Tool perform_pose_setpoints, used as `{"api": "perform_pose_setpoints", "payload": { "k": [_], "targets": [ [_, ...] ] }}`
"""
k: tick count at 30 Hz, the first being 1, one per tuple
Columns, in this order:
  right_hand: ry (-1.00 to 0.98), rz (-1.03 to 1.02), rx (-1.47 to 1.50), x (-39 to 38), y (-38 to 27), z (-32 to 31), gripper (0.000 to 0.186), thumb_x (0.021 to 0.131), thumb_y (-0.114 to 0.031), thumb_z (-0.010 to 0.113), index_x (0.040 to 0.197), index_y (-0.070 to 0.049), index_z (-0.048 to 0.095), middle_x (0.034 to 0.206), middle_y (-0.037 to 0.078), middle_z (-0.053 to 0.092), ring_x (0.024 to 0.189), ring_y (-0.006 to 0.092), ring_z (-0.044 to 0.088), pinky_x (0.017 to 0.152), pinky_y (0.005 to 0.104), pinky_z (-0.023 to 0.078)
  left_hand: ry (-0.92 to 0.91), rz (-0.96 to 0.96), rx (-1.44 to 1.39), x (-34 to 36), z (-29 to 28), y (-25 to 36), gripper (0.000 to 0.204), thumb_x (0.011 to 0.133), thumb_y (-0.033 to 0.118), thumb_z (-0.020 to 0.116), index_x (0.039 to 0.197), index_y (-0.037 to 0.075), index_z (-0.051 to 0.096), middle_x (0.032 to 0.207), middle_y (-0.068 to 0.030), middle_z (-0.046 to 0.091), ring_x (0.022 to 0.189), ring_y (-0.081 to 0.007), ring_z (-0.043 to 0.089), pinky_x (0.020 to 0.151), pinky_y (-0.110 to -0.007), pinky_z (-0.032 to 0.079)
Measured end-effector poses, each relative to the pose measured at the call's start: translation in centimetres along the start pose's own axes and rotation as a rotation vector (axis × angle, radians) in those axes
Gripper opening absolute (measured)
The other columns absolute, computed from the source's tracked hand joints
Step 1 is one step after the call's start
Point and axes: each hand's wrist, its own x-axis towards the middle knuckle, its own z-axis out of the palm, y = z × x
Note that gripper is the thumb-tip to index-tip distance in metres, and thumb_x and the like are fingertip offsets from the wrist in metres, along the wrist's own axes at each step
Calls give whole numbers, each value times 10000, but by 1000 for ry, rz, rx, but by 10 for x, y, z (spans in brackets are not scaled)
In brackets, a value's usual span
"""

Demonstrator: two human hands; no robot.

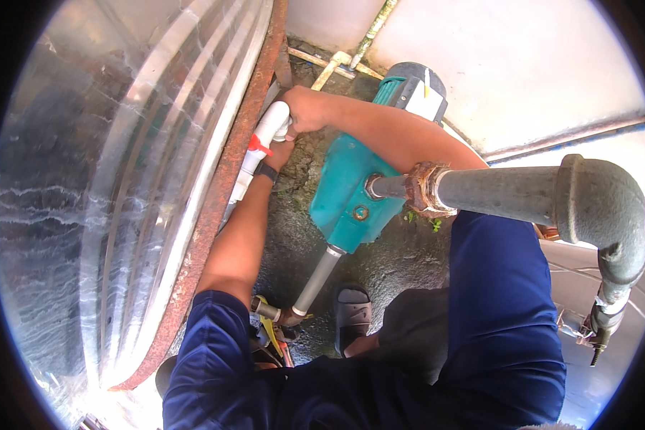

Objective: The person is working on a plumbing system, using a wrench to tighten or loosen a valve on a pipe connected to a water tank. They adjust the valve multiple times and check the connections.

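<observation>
A white plastic pipe elbow (271,122) curves beside the rusty rim of a large metal tank. Just below it on the same white pipe is a valve with a red handle (260,145). My right hand (306,109) reaches over from the right, closed at the elbow's far end with its fingers curled. From below, my left hand (280,153), a dark band on its wrist, comes up under the elbow and is closed against its downturned end. Both sets of fingertips are partly hidden by the pipe and by each other.
A teal pump (351,190) stands on wet ground, right of my hands. A thick grey pipe (505,195) runs from it across my right arm. The ribbed metal tank (122,215) fills the left. Thin pipes (333,68) lie along the back wall; tools (271,333) lie below.
</observation>
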Motion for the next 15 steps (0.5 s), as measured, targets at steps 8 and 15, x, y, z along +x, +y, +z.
{"api": "perform_pose_setpoints", "payload": {
  "k": [8,15],
  "targets": [
    [-5,-22,27,-1,1,0,467,663,-194,879,1062,-12,718,1014,235,722,1000,410,685,875,450,550,40,42,-68,5,4,-9,340,938,258,642,1217,65,639,1180,-146,703,1137,-326,649,974,-445,485],
    [5,-34,2,-4,0,1,456,661,-210,872,1045,-16,720,977,224,725,980,404,690,858,452,556,26,29,-29,2,1,-4,331,933,259,649,1205,71,649,1191,-146,704,1140,-334,648,972,-446,489]
  ]
}}
